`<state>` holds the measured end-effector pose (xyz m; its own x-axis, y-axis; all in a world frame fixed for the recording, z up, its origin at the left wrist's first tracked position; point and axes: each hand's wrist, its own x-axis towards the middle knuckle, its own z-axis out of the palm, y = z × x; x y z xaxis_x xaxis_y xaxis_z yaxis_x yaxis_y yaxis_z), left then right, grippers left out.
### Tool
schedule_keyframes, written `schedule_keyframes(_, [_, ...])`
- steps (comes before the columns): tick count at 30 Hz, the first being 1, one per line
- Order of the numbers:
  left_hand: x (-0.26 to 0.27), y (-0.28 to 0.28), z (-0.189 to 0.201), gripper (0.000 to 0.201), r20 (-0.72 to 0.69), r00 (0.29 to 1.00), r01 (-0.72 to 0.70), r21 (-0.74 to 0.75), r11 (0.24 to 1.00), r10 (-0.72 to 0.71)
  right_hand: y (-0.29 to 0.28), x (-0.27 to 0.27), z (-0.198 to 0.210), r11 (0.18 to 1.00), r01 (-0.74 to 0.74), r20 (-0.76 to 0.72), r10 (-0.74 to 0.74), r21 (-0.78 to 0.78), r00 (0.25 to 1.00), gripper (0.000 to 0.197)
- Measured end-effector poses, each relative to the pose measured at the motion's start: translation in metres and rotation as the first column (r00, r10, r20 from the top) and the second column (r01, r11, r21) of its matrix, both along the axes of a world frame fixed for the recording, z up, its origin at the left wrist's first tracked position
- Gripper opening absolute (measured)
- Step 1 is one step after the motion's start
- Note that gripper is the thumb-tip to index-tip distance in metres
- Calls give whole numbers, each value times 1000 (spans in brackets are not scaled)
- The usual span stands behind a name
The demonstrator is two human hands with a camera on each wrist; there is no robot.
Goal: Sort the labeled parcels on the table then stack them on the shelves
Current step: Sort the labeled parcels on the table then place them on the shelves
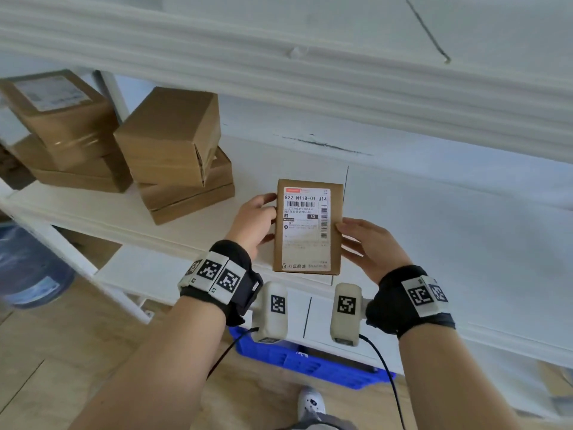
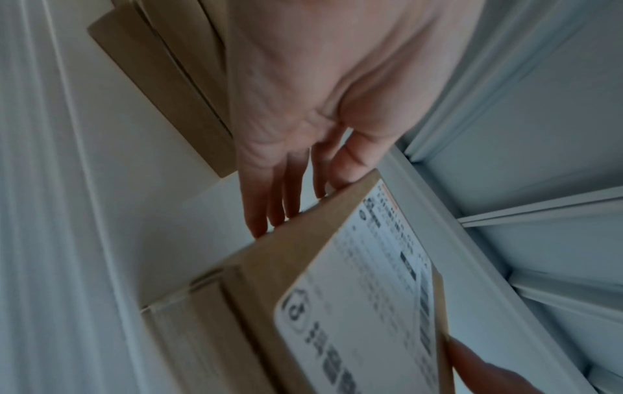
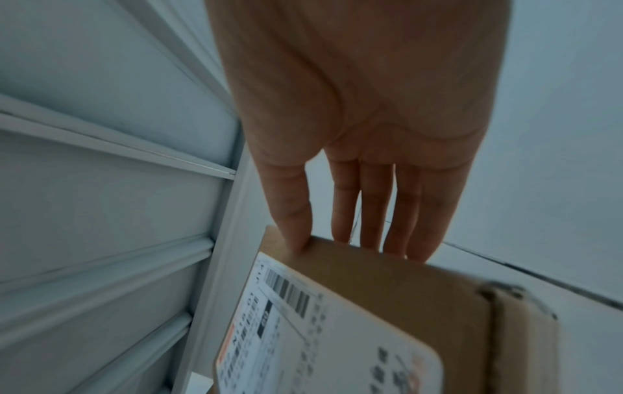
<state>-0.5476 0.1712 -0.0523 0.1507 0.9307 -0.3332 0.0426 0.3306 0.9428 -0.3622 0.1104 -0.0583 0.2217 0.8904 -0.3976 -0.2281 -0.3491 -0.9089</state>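
Observation:
A flat brown parcel (image 1: 307, 225) with a white shipping label facing up sits between my two hands, low over the white shelf board (image 1: 434, 228); whether it touches the board cannot be told. My left hand (image 1: 267, 218) grips its left edge, thumb on top and fingers tucked beneath. In the left wrist view that hand (image 2: 293, 197) meets the far end of the parcel (image 2: 354, 293). My right hand (image 1: 348, 240) lies flat along the right side with straight fingers. The right wrist view shows the right hand (image 3: 364, 240) with fingers extended against the parcel (image 3: 371, 306).
Two stacks of brown boxes (image 1: 173, 144) (image 1: 62, 119) stand on the shelf board to the left. The upper shelf (image 1: 310, 72) hangs close overhead. A blue crate (image 1: 310, 364) lies on the floor under the shelf, and a water jug (image 1: 28, 265) stands at far left.

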Motion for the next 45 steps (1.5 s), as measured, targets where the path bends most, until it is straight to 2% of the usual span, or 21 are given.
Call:
schedule_keyframes(3, [1,-8,0,38,3,1000,20,10,1000,-20,-14,0,0,1000,28,-7,-28,6,1000,14])
schedule_keyframes(8, [5,-23,1,37,18,996,88,21,996,-88,-42,1,-1,996,90,-12,-90,21,996,21])
schedule_keyframes(14, [15,-38,6,37,63,981,181,41,983,-183,-72,0,7,977,211,2,-211,42,977,15])
schedule_keyframes(26, [67,-78,17,38,148,943,293,55,955,-298,-135,36,28,935,337,73,-346,112,935,14])
schedule_keyframes(35, [161,-155,27,30,119,889,430,114,896,-442,-230,116,35,883,442,65,-456,156,888,15])
schedule_keyframes(45, [335,-321,38,29,38,769,630,128,766,-639,-414,261,27,752,633,45,-650,184,759,20])
